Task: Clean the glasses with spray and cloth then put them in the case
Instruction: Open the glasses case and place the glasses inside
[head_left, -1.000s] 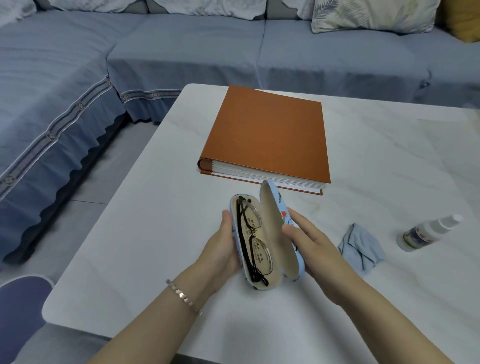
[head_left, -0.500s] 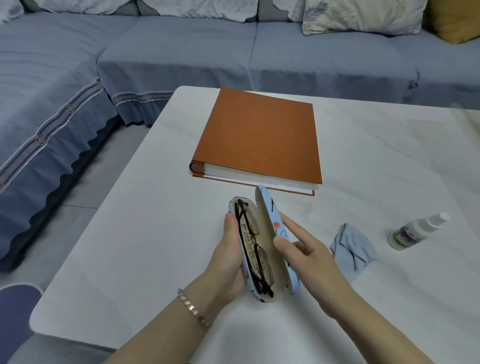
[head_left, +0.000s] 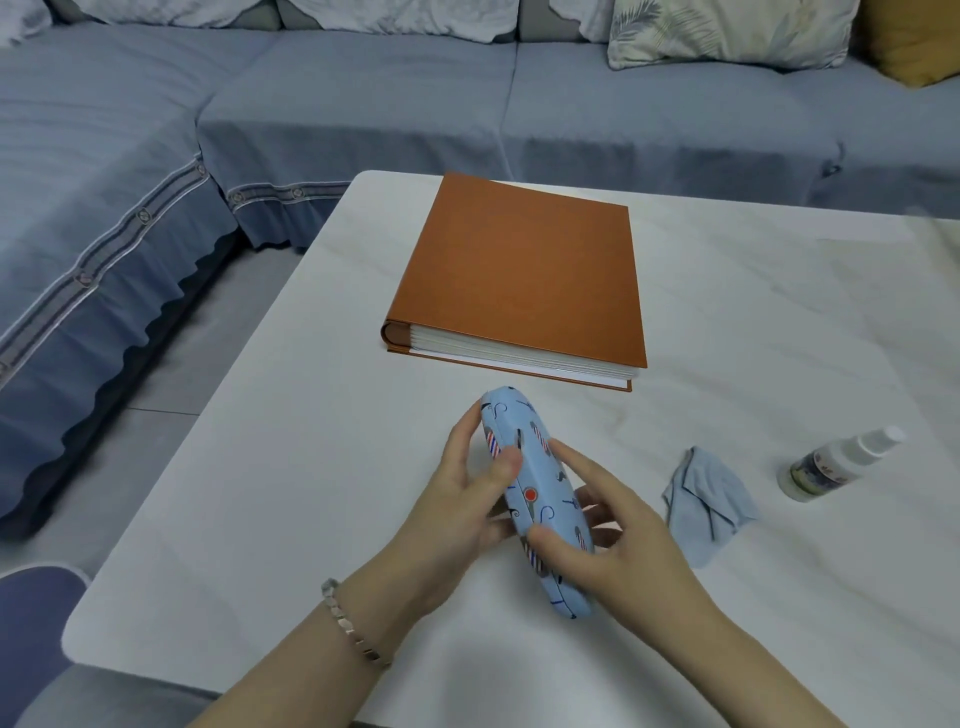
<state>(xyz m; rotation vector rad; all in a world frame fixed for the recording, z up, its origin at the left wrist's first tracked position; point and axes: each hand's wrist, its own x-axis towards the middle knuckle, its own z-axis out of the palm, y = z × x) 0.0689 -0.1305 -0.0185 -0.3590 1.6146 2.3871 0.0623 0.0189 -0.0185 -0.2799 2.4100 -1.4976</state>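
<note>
The light blue patterned glasses case (head_left: 535, 488) is closed and held just above the white table (head_left: 270, 493), near its front. My left hand (head_left: 462, 499) grips its left side with the thumb on top. My right hand (head_left: 608, 535) holds its right side, thumb pressed on the lid. The glasses are hidden inside the case. A crumpled blue cloth (head_left: 706, 499) lies on the table to the right of my right hand. Farther right, a small white spray bottle (head_left: 831, 465) lies on its side.
A thick orange-brown album (head_left: 524, 275) lies flat just behind the case. A blue-grey sofa (head_left: 363, 93) wraps around the table's far and left sides, with cushions (head_left: 727, 31) at the back. The table's left edge drops to a grey floor (head_left: 156, 364).
The case lid, which stood open over the glasses, has been swung shut by my right hand. Both hands now clasp the closed case.
</note>
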